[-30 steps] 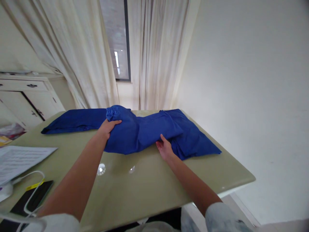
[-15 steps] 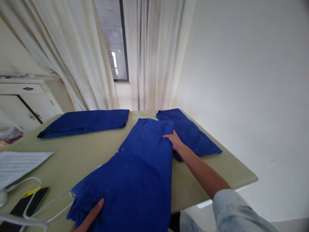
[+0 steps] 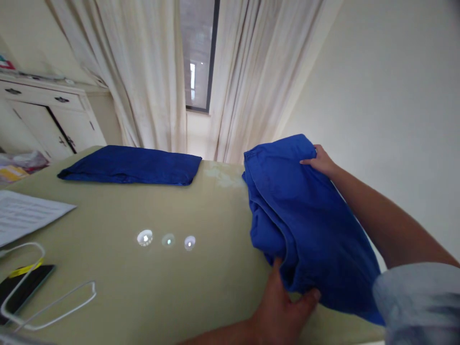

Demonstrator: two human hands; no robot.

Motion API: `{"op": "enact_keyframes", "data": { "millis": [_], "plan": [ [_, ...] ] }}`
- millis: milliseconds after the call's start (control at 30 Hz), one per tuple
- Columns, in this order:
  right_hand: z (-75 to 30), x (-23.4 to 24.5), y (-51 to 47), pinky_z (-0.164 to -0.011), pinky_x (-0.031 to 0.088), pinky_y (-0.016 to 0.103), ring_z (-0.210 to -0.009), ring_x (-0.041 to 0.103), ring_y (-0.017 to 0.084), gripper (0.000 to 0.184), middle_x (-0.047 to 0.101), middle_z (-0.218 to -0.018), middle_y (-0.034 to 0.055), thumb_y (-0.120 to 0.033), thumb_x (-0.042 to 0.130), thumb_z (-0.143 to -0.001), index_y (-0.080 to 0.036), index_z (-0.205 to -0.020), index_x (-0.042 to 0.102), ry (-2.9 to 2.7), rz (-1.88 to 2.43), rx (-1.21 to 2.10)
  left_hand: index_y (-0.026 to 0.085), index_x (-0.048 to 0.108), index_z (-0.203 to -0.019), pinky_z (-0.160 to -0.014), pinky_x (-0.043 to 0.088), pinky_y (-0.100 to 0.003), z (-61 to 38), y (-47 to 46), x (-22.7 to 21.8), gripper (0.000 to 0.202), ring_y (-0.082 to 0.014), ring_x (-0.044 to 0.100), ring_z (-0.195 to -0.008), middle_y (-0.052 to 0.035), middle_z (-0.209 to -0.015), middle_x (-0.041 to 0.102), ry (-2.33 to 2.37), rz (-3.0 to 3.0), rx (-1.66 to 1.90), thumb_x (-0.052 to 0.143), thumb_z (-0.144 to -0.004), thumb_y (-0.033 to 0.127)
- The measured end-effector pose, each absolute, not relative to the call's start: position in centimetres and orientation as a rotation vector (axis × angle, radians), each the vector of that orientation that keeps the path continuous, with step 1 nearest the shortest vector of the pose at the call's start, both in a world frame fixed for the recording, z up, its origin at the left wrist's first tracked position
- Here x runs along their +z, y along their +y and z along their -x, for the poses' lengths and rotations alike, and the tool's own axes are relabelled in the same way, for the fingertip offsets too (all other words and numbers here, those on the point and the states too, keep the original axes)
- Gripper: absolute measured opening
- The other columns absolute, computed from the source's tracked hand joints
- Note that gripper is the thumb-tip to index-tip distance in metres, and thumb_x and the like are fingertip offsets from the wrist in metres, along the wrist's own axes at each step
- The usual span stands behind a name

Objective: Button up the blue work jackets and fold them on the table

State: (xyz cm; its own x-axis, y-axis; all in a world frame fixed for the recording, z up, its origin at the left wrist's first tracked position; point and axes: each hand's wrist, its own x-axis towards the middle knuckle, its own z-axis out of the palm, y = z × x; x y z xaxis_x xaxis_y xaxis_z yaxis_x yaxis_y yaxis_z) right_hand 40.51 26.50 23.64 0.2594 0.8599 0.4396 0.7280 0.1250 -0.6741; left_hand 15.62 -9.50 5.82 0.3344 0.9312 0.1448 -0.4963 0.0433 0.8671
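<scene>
A folded blue cloth garment [image 3: 305,206] is held over the right side of the table; whether it is trousers or a jacket I cannot tell. My right hand [image 3: 322,161] pinches its far right corner, thumb on top of the cloth. Closer to me, my left hand [image 3: 282,309] grips the garment's near left edge, with the thumb over it and the fingers partly hidden beneath. Loose layers bulge along its left side. Whatever lies under it is almost wholly covered. Another folded blue garment [image 3: 131,165] lies flat at the table's far left.
The pale green table [image 3: 161,278] shows several light reflections. At its left are a printed sheet [image 3: 32,215], a black phone [image 3: 34,287] and a white cable [image 3: 68,302]. Curtains [image 3: 147,72] hang behind, a wall [image 3: 391,96] stands right, and a cabinet [image 3: 46,115] is back left.
Both hands have carried the held garment rightward, over the spot where another folded blue garment lay. My left hand has moved from the near left across to the right. The view has shifted.
</scene>
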Motion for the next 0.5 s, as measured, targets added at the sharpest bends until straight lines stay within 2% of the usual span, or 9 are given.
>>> {"op": "enact_keyframes", "data": {
  "millis": [67,133,167,200,267,367,467,500],
  "plan": [
    [-39.9,20.4,27.2,-0.11,0.043,0.059,-0.127,0.059,0.038,0.068,0.065,-0.131,0.0218,-0.028,0.089,-0.073,-0.016,-0.131,0.056,-1.532,1.86,0.016,0.022,0.036,-0.161,-0.11,0.05,-0.048,-18.8,-8.2,3.8,0.098,-0.0334,0.057,-0.136,-0.0199,-0.147,0.056,0.496,-0.976,0.982,0.085,-0.08,0.045],
    [-37.9,15.2,26.6,-0.116,0.035,0.062,-0.139,0.051,0.041,0.067,0.054,-0.146,0.0309,-0.033,0.081,-0.085,-0.012,-0.142,0.052,-1.552,1.984,-0.056,0.022,0.033,-0.161,-0.095,0.055,-0.046,-21.6,-7.9,0.7,0.12,-0.0345,0.062,-0.125,-0.0226,-0.142,0.056,0.563,-0.786,0.793,0.096,-0.062,0.044],
    [-36.7,12.2,26.0,-0.118,0.032,0.06,-0.142,0.048,0.04,0.063,0.05,-0.15,0.0319,-0.036,0.074,-0.091,-0.011,-0.144,0.051,-1.597,2.004,0.027,0.023,0.032,-0.161,-0.092,0.054,-0.045,-22.6,-8.0,-0.8,0.126,-0.0325,0.066,-0.117,-0.0225,-0.141,0.056,0.61,-0.665,0.762,0.098,-0.055,0.044],
    [-35.4,9.4,25.3,-0.119,0.033,0.056,-0.141,0.05,0.038,0.058,0.054,-0.148,0.0291,-0.04,0.071,-0.093,-0.012,-0.141,0.055,-1.661,1.998,0.113,0.025,0.031,-0.161,-0.088,0.054,-0.043,-23.4,-8.1,-2.2,0.131,-0.0296,0.068,-0.108,-0.022,-0.14,0.056,0.641,-0.564,0.761,0.1,-0.051,0.044],
    [-33.5,4.9,24.1,-0.121,0.029,0.059,-0.144,0.049,0.038,0.048,0.056,-0.15,0.0245,-0.042,0.065,-0.097,-0.016,-0.136,0.062,-1.705,2.033,0.21,0.027,0.032,-0.159,-0.083,0.052,-0.04,-23.5,-8.3,-4.0,0.133,-0.0232,0.07,-0.093,-0.0198,-0.138,0.058,0.643,-0.473,0.776,0.101,-0.046,0.044],
    [-32.4,3.0,23.6,-0.124,0.018,0.065,-0.152,0.039,0.04,0.043,0.05,-0.157,0.022,-0.042,0.06,-0.1,-0.018,-0.135,0.065,-1.732,2.128,0.275,0.027,0.042,-0.155,-0.075,0.05,-0.034,-19.4,-7.9,-3.6,0.116,-0.0188,0.069,-0.084,-0.0169,-0.131,0.064,0.617,-0.671,0.723,0.097,-0.055,0.045],
    [-30.6,5.8,24.5,-0.126,0.015,0.065,-0.155,0.032,0.042,0.041,0.049,-0.157,0.0228,-0.032,0.071,-0.091,-0.017,-0.129,0.068,-1.665,2.019,0.253,0.027,0.051,-0.151,-0.067,0.047,-0.029,-11.1,-6.5,-1.0,0.082,-0.0162,0.066,-0.079,-0.0128,-0.128,0.07,0.682,-1.157,0.656,0.082,-0.076,0.042],
    [-29.1,6.9,24.8,-0.127,0.016,0.063,-0.155,0.03,0.041,0.04,0.049,-0.157,0.0221,-0.028,0.073,-0.089,-0.017,-0.127,0.068,-1.616,1.922,0.341,0.028,0.055,-0.148,-0.067,0.046,-0.028,-8.1,-5.9,-0.1,0.07,-0.015,0.065,-0.076,-0.01,-0.123,0.072,0.727,-1.348,0.659,0.077,-0.082,0.039]
  ]
}}
